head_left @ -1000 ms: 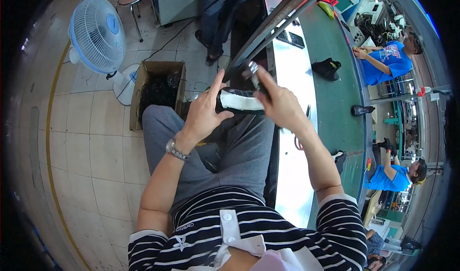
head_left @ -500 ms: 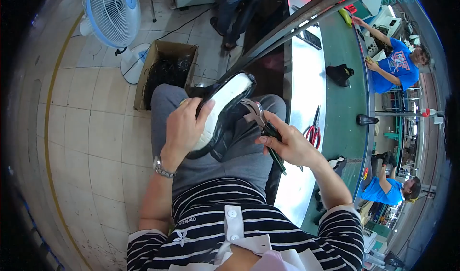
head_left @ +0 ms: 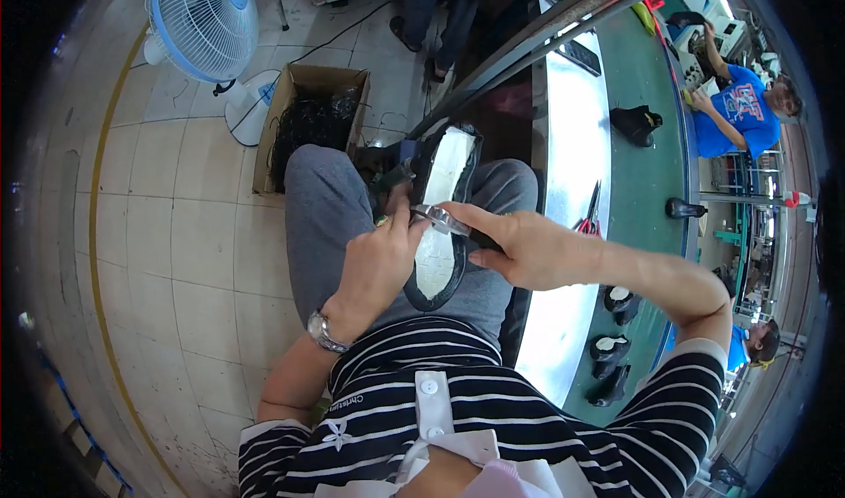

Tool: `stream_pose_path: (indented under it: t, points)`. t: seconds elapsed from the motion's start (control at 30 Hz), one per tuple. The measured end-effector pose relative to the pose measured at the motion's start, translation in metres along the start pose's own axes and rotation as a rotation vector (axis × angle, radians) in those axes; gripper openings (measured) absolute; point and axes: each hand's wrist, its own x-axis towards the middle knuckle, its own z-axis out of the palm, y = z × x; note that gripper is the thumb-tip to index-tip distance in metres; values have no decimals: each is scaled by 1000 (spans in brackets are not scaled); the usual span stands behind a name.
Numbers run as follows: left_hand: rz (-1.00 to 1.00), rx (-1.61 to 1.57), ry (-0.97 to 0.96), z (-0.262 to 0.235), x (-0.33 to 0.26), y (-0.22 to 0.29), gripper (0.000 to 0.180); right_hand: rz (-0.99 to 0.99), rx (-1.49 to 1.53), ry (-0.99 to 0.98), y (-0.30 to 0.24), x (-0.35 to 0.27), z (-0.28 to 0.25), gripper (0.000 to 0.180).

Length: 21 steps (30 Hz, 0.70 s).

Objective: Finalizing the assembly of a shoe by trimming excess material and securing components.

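A black shoe (head_left: pixel 447 168) lies bottom up across my lap, its pale insole side facing me and the dark upper wrapped round its edge. My right hand (head_left: pixel 528 244) is closed round the dark handles of a pair of lasting pincers (head_left: pixel 443 221). Their metal head reaches over the middle of the shoe to its left edge. Against that edge, close to the pincer head, my left hand (head_left: pixel 374 265) grips the shoe; its fingertips are partly blurred. Whether the pincer jaws hold any material cannot be made out.
On my right runs a metal ledge (head_left: pixel 563 313) beside a green conveyor belt (head_left: pixel 629 190) with several black shoes. Red-handled scissors (head_left: pixel 590 216) and a phone (head_left: pixel 578 56) lie on the ledge. A box of black scraps (head_left: pixel 319 115) and a fan (head_left: pixel 202 22) stand ahead left. Co-workers are across the belt.
The shoe has turned more upright and come down onto my lap. My right hand has brought the pincers left over it. My left hand has shifted down and right along its edge.
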Motion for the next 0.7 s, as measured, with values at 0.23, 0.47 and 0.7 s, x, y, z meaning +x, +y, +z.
stream_pose_path:
  t: [0.23, 0.47, 0.7]
  points:
    - [-226, -2017, -446, 37, 34, -23, 63, -89, 255, 168, 17, -7, 34, 70]
    - [-214, -1845, -279, 34, 46, -8, 69, -26, -80, 23, 12, -15, -18, 61]
    - [-220, -1670, -379, 23, 48, -9, 74, -292, -318, 480, 48, 32, -35, 64]
